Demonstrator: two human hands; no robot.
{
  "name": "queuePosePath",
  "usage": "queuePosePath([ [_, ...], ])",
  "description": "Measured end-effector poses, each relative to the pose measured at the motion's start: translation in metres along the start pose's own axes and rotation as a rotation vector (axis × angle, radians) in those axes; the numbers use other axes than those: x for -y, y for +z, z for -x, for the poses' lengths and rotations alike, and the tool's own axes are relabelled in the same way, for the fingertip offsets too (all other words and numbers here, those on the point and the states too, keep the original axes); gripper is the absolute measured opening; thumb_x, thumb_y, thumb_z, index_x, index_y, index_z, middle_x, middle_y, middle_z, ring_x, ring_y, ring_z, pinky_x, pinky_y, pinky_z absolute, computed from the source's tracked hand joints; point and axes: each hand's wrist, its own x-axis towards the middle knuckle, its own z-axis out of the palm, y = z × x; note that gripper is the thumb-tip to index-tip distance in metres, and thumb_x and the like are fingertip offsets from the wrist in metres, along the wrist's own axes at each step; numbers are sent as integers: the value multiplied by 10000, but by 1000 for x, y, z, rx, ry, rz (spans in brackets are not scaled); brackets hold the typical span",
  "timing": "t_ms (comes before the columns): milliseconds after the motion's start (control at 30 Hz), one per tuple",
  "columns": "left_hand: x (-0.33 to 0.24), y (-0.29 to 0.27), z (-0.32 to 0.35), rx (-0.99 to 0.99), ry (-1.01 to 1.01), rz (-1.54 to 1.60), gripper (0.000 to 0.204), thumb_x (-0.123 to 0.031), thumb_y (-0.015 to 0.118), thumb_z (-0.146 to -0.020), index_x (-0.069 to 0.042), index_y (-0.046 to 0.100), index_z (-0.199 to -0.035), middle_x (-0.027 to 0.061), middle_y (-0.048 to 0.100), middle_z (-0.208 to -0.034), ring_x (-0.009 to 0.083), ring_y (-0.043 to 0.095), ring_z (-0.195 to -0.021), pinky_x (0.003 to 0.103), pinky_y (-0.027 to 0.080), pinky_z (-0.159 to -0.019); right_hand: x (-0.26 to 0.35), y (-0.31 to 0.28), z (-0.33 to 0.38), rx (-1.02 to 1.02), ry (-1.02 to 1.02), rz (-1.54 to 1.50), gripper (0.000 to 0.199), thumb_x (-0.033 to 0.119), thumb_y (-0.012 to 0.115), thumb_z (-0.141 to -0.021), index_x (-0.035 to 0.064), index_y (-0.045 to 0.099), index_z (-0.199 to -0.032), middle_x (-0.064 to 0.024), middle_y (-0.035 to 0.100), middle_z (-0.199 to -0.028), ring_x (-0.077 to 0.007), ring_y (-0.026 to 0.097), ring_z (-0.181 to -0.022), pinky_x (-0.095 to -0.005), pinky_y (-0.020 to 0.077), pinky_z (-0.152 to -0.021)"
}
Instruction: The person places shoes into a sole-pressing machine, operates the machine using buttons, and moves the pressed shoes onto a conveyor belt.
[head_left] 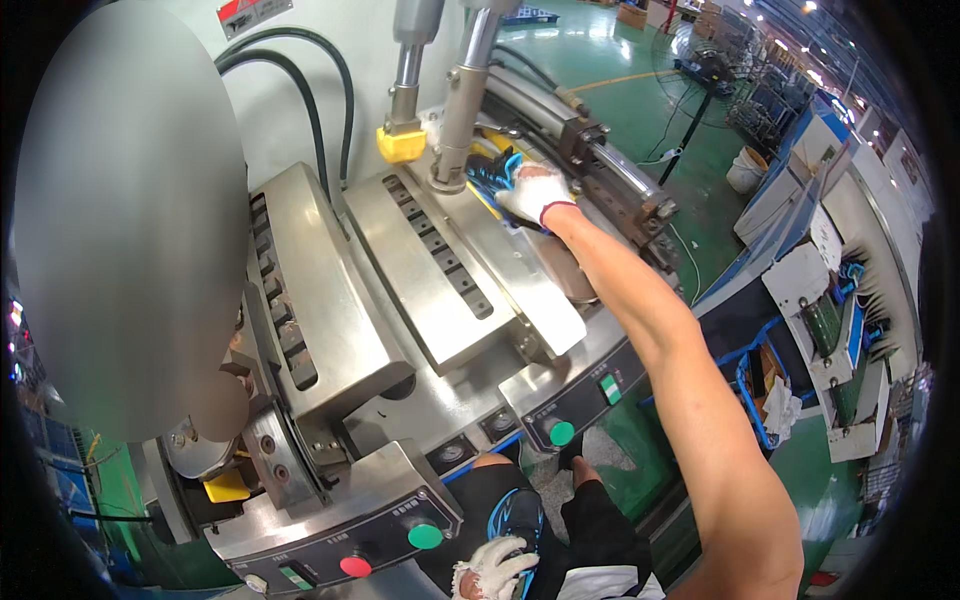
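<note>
My right arm stretches out over the machine to its far right end. There my right hand (533, 193), in a white knitted glove, is closed round a black and blue shoe (488, 172). That shoe sits in the machine beside a vertical metal rod (458, 140) and some yellow parts. Low in the view, my left hand (492, 572), gloved in white too, grips a second black and blue shoe (516, 512) close to my lap. Its fingertips lie across the shoe; part of the hand is cut off by the lower edge.
Steel covers (335, 290) with slots span the machine. A yellow pad (402, 146) hangs from a second rod. Control panels with a red button (355, 566) and green buttons (425, 537) face me. At right are a blue crate (768, 385) and a rack with shoes (850, 280). A blur hides the left.
</note>
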Motion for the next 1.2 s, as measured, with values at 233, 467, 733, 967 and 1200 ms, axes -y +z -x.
queuePosePath([
  [233,6,-6,3,46,-60,105,386,-339,574,-906,-213,758,-1221,108,656,-1371,383,584,-1304,501,479,-1081,23,-7,10,87,9,-52,583,500,668,-852,12,768,-1154,-257,722,-1253,-384,714,-1158,-452,558,-998],
  [467,3,-6,12,-52,-1,76,341,-124,650,-865,-152,745,-1192,118,651,-1362,353,616,-1257,445,517,-1031,46,-44,218,-305,-422,-706,761,349,737,-930,-54,473,-1519,-294,514,-1548,-424,556,-1393,-462,444,-1187],
  [733,8,19,17,-90,29,132,356,25,704,-810,-117,743,-1133,143,666,-1311,374,611,-1223,461,497,-1058,38,38,385,60,-469,-147,917,500,690,-934,-56,366,-1588,-322,360,-1635,-512,316,-1534,-552,234,-1289],
  [967,10,26,32,-182,-28,207,365,32,641,-868,-106,720,-1197,162,652,-1343,367,595,-1272,448,479,-1097,72,-188,451,-116,-646,-778,556,255,691,-980,-17,567,-1450,-259,614,-1429,-420,594,-1335,-467,462,-1152],
  [1200,94,80,73,-33,-18,-423,317,-184,589,-984,-17,722,-1218,274,583,-1454,447,543,-1274,528,426,-1096,60,-267,526,-3,-1096,-807,616,277,717,-956,-19,540,-1467,-259,591,-1450,-416,577,-1353,-464,453,-1160],
])
